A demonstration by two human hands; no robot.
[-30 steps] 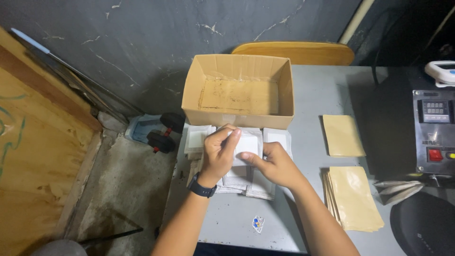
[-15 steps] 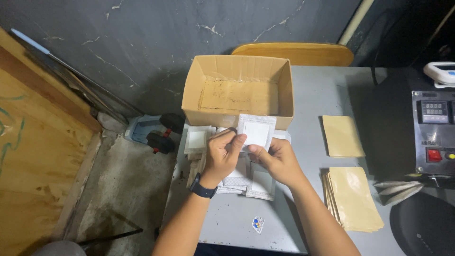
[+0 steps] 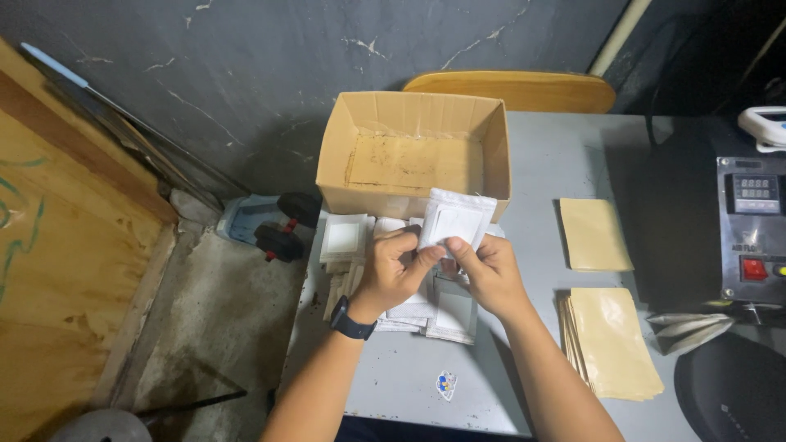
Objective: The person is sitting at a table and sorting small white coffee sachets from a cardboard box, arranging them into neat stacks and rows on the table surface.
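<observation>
Just before the cardboard box (image 3: 413,155), your left hand (image 3: 393,274) and right hand (image 3: 490,274) pinch one white pouch (image 3: 455,219) by its lower edge. Its length rises from your fingertips toward the box.

The lower edge of the white pouch (image 3: 455,219) is covered by the fingers of the left hand (image 3: 393,270) and right hand (image 3: 490,270). The hands also cover much of the pile of pouches (image 3: 426,307). The machine (image 3: 753,229) is cut off by the right edge; its display digits are too small to tell.
</observation>
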